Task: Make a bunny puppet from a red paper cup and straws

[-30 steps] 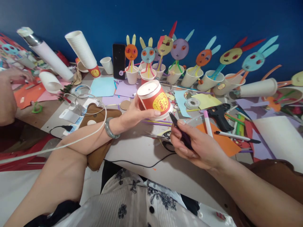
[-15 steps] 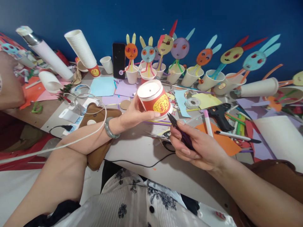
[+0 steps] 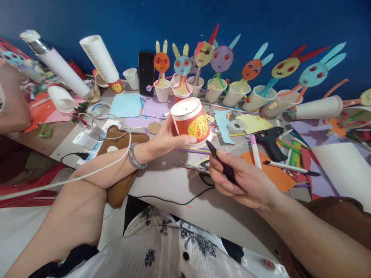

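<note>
My left hand (image 3: 166, 138) is wrapped round a red and white paper cup (image 3: 192, 122) with a yellow printed emblem. The cup is upside down and slightly tilted above the table, and a small dark hole shows in its base. Close to the cup's lower rim, my right hand (image 3: 236, 177) grips slim pliers (image 3: 222, 162) with dark pointed jaws and purplish handles. The pliers' tip points up and left, near the rim; I cannot tell whether it touches. Below the cup lie scissors (image 3: 204, 166), partly hidden behind my right hand.
Paper-cup figures with rabbit faces (image 3: 222, 58) line the blue wall. A phone (image 3: 146, 73) and stacked cups (image 3: 100, 58) stand left of them. A black glue gun (image 3: 269, 143) and markers (image 3: 292, 168) lie right. A white cable (image 3: 95, 170) crosses my left arm; another person's arm (image 3: 11, 100) is far left.
The pliers' jaws showed a gap between their tips before; now they look closed together. The cup and both hands are almost where they were.
</note>
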`<state>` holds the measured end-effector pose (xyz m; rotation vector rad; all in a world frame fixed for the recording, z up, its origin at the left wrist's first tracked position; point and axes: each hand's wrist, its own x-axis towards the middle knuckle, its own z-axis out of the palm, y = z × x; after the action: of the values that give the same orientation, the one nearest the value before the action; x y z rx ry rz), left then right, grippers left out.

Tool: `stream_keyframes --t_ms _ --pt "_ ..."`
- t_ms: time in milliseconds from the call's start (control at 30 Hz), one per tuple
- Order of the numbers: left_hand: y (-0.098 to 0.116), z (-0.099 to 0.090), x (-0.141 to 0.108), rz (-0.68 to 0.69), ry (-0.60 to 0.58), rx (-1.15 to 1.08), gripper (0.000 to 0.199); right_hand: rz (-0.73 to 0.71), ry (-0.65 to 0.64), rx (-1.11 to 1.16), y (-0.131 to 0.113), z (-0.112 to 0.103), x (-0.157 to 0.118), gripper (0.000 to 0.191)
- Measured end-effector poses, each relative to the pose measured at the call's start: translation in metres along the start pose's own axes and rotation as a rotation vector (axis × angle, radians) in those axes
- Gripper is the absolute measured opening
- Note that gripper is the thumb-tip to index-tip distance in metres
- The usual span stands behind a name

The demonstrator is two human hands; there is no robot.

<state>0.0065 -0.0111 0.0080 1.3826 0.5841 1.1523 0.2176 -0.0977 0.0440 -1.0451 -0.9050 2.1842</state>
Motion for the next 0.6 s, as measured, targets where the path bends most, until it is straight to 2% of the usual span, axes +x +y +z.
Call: stream_keyframes --t_ms 167,467,600 --pt "-0.0003 -0.0003 0.0002 -0.009 -0.023 -0.012 0.071 0.002 0.014 -0.026 0.0003 0.0013 -0.0004 0.051" --pt "0.0008 0.0000 0.0020 -0.011 -0.065 -0.029 0.061 -0.004 0.012 -0.011 0.0018 -0.0003 -0.0002 0.051" --pt "-0.0004 0.0005 0.0020 -0.043 -0.058 -0.050 0.066 -0.010 0.006 -0.031 0.0018 -0.0011 0.0002 0.050"
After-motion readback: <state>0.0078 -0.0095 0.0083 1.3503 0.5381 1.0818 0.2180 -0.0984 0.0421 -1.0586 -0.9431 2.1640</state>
